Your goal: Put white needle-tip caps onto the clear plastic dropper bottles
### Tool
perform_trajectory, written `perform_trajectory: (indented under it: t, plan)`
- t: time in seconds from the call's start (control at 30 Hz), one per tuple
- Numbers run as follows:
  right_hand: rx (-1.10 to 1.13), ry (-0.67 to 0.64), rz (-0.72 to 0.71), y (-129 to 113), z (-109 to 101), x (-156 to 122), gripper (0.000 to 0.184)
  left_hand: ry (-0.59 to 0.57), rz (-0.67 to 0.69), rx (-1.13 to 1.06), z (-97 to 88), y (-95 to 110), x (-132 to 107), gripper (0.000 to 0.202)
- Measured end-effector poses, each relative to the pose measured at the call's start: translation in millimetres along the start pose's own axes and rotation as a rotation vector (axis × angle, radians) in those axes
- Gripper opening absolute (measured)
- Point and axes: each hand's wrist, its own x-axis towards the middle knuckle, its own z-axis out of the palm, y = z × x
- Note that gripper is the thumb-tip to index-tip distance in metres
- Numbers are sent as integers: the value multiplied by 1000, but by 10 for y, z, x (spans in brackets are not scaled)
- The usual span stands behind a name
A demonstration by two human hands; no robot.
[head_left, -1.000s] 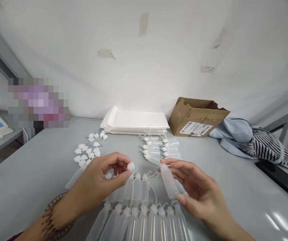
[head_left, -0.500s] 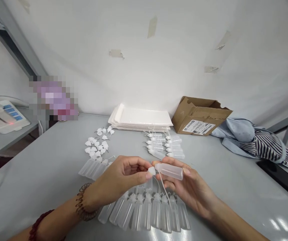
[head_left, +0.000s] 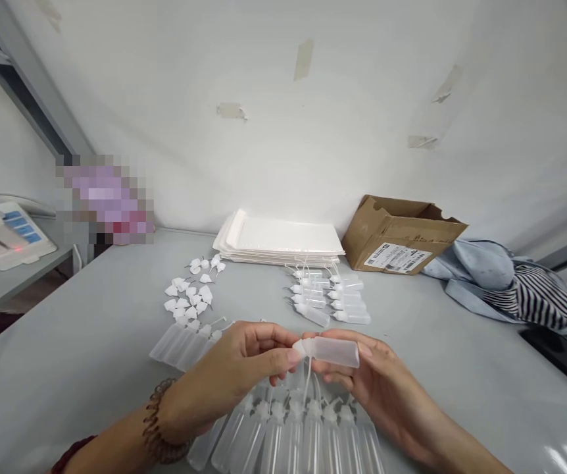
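White plastic cap is pinched between the thumb and index finger of the left hand, at the neck of a translucent bottle. Left hand comes in from lower left, fingers curled, thumb laid forward along the cap; its grip is narrow. Right hand comes in from lower right, palm turned up and inward; it holds the bottle lengthwise, thumb at the base end, fingers behind and beneath. Bottle is above the table, close to horizontal, neck toward the left hand. A thin pale strap hangs from the neck. Whether the cap is fully seated: cannot tell.

Left wrist wears a brown coiled band. Below the hands: a front row of bottles, necks pointing away from the person. Beyond the left hand: loose white caps. Farther back, two columns of tipped bottles, white envelopes, cardboard box; grey table.
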Motion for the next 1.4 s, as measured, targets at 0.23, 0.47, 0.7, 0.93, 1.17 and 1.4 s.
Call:
perform_trajectory:
  t: [0.23,0.47,0.7,0.93,1.17,1.4]
  plan:
    - [-161,123,11,-5,-38,-6,26,-35,-36,-4,-7,-39,34,21]
    - [-722,195,-294,0,-4,-22,24,-8,-42,98,-28,-28,19,21]
    - [-1053,206,-558,21,54,-64,38,-58,-41,167,27,-32,18,19]
    - [-1229,24,-680,-26,-12,-96,56,-5,23,221,-6,44,-27,16]
    - [-1031,31,-363,-56,37,-98,25,109,539,777,-2,-42,-70,15]
    - [-512,72,92,-45,84,-14,52,159,928,982,34,-112,-76,30]
